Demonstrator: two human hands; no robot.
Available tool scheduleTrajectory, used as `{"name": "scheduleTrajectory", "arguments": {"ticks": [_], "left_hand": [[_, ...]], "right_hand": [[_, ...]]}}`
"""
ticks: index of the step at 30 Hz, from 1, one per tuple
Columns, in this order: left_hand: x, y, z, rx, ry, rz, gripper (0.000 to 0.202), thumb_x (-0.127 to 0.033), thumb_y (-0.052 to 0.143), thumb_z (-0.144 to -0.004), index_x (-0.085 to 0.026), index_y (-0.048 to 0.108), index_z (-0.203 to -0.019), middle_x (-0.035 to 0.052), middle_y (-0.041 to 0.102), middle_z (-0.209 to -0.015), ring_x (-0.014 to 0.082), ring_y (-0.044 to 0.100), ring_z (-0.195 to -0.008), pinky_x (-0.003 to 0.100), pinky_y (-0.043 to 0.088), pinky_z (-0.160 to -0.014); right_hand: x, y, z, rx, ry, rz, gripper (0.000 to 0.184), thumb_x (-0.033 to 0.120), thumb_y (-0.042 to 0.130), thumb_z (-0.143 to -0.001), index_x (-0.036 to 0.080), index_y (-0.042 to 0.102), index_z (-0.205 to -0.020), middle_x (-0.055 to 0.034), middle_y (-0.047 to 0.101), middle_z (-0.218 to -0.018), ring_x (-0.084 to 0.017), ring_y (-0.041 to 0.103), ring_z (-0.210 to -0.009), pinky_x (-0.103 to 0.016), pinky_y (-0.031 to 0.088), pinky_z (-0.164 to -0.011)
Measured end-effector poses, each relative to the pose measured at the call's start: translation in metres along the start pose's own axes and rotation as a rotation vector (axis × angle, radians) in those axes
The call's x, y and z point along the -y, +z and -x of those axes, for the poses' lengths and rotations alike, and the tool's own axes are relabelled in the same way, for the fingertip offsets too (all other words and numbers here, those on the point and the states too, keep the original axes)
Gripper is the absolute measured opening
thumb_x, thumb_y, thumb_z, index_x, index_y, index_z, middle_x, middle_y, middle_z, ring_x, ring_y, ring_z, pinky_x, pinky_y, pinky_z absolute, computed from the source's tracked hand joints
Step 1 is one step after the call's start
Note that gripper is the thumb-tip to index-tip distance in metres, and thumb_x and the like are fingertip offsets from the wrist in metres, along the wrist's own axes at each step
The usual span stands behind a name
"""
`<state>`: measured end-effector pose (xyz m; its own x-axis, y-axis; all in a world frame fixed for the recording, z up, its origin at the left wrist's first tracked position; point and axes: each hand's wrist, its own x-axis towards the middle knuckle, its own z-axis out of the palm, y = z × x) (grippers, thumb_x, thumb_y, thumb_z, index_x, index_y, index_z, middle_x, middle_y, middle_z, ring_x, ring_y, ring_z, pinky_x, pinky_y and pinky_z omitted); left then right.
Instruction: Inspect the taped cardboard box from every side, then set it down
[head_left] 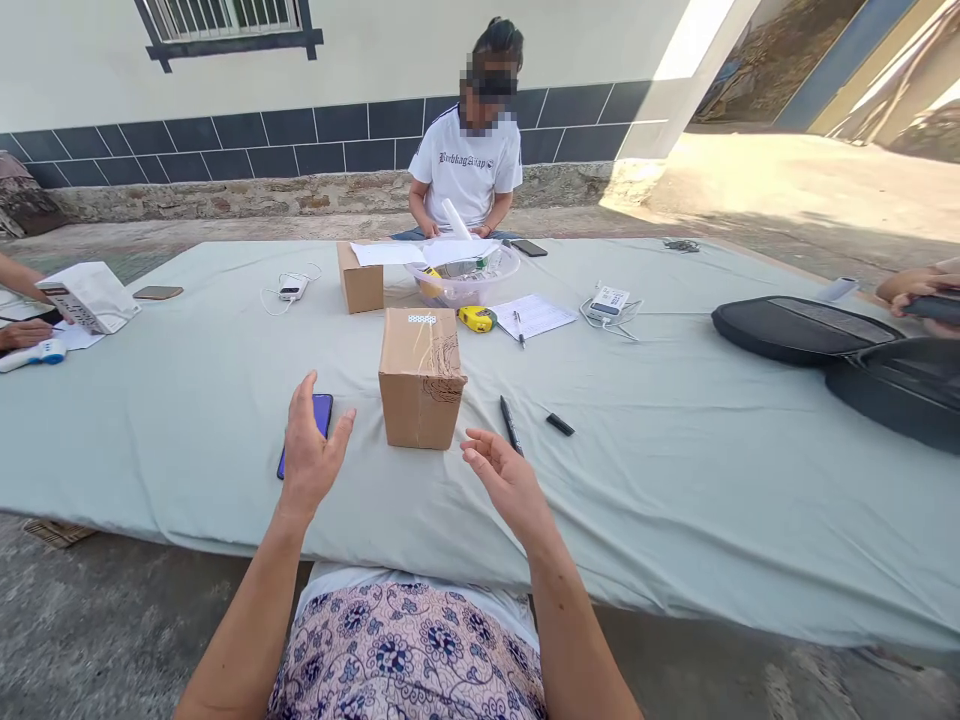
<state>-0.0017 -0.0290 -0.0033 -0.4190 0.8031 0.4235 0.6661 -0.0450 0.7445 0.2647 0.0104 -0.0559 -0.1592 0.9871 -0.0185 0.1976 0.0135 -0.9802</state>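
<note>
A cardboard box [420,405] stands upright before me on the cloth-covered table, with black scribbles and a dotted white patch on its top. My left hand [311,445] is raised to the left of the box, fingers stretched and thumb apart, holding nothing. Partly hidden behind it lies a phone [324,412] with a blue-lit screen. Just off the box's lower right corner is my right hand [502,480], its fingers loosely bent and apart, with nothing in it. A black marker [511,424] lies uncapped beyond that hand, its cap [560,424] farther right.
Farther back are another cardboard box [361,285], a plastic basin [469,290], a yellow tape measure [477,319], paper with a pen [520,330] and power banks with cables [609,302]. An open black case [806,330] lies right. People sit opposite and at both sides.
</note>
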Motion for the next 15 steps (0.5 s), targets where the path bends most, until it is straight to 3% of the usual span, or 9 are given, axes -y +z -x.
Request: {"name": "scheduleTrajectory", "arguments": {"ticks": [4,6,8,12,15], "left_hand": [[-0.056,0.013,-0.020,-0.025,0.325,-0.023,0.068,-0.054,0.062,-0.095,-0.025,0.045,-0.154,0.0206,0.038,-0.164,0.0369,0.036,-0.153,0.063,0.035,-0.119],[-0.079,0.030,-0.028,-0.033,0.501,-0.114,0.063,-0.053,0.063,-0.094,-0.023,0.052,-0.149,0.0229,0.038,-0.164,0.0422,0.031,-0.155,0.070,0.028,-0.118],[-0.094,0.050,-0.033,-0.012,0.591,-0.177,0.060,-0.053,0.066,-0.092,-0.025,0.058,-0.144,0.0214,0.039,-0.164,0.0467,0.025,-0.156,0.077,0.019,-0.117],[-0.100,0.079,-0.040,0.069,0.559,-0.262,0.061,-0.060,0.078,-0.079,-0.028,0.069,-0.131,0.0206,0.049,-0.158,0.0528,0.031,-0.150,0.083,0.016,-0.112],[-0.095,0.081,-0.042,0.135,0.510,-0.326,0.055,-0.054,0.080,-0.079,-0.030,0.072,-0.128,0.0195,0.058,-0.151,0.0512,0.044,-0.141,0.079,0.025,-0.110]], "right_hand": [[-0.020,0.014,-0.013,-0.114,-0.053,0.250,0.054,0.051,0.057,-0.090,0.019,0.061,-0.134,-0.0186,0.069,-0.132,-0.036,0.063,-0.129,-0.060,0.052,-0.105],[-0.029,0.020,-0.019,-0.154,-0.129,0.366,0.049,0.046,0.056,-0.091,0.020,0.063,-0.132,-0.0194,0.068,-0.135,-0.038,0.061,-0.131,-0.063,0.049,-0.107],[-0.036,0.023,-0.022,-0.186,-0.181,0.433,0.046,0.043,0.058,-0.089,0.019,0.064,-0.129,-0.0209,0.067,-0.134,-0.040,0.060,-0.131,-0.066,0.047,-0.109],[-0.030,0.019,-0.018,-0.183,-0.190,0.457,0.041,0.041,0.061,-0.088,0.020,0.068,-0.123,-0.0193,0.070,-0.131,-0.040,0.064,-0.124,-0.064,0.050,-0.106],[0.005,0.008,-0.001,-0.165,-0.205,0.358,0.033,0.040,0.054,-0.094,0.021,0.072,-0.115,-0.0160,0.076,-0.117,-0.035,0.072,-0.106,-0.057,0.057,-0.097]]}}
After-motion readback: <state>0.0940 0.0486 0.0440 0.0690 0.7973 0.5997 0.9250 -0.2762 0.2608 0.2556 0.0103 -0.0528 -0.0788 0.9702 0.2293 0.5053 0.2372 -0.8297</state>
